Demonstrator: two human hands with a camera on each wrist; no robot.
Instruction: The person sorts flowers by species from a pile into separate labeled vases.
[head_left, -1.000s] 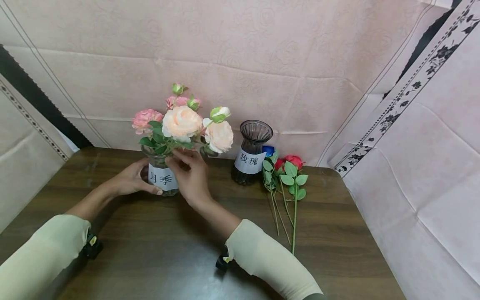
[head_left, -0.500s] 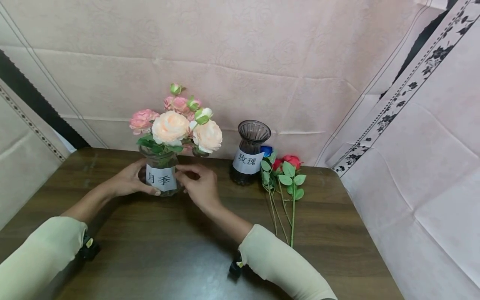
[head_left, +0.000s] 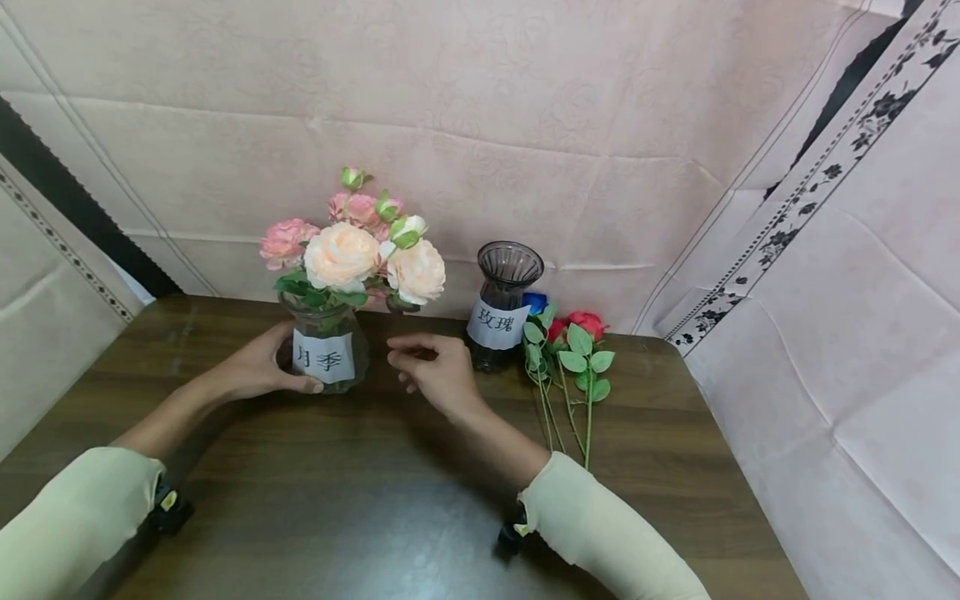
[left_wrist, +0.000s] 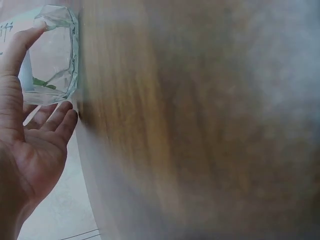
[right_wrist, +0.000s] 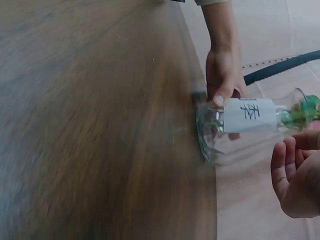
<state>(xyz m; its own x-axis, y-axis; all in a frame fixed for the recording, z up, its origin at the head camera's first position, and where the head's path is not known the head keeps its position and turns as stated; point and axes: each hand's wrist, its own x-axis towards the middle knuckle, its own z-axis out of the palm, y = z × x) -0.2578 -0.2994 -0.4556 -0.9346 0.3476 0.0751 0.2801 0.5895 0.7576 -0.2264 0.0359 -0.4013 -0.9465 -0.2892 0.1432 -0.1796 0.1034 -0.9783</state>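
My left hand [head_left: 258, 367] grips the lower left side of a clear glass vase [head_left: 358, 350] with a white paper label. In the left wrist view the thumb lies across the vase [left_wrist: 56, 55] near its base, with the fingers on the far side. Peach flowers [head_left: 341, 256], pink flowers [head_left: 287, 242] and green buds stand in the vase, and their leaves spread over its rim. To the right of the vase, apart from it, is my right hand [head_left: 442, 377], its fingers loosely curled around nothing. The right wrist view shows this hand [right_wrist: 300, 180] beside the labelled vase.
A dark glass vase [head_left: 510, 265] with its own label stands upright to the right. Red roses [head_left: 587, 323] and a blue rose [head_left: 535, 302] lie beside it, stems toward the front. Behind the wooden table [head_left: 315, 475] hangs a pale cloth [head_left: 480, 125].
My right hand has left the flower stems at the vase rim and moved right and slightly down, away from it. The peach flowers have settled a little left. My left hand stays on the vase.
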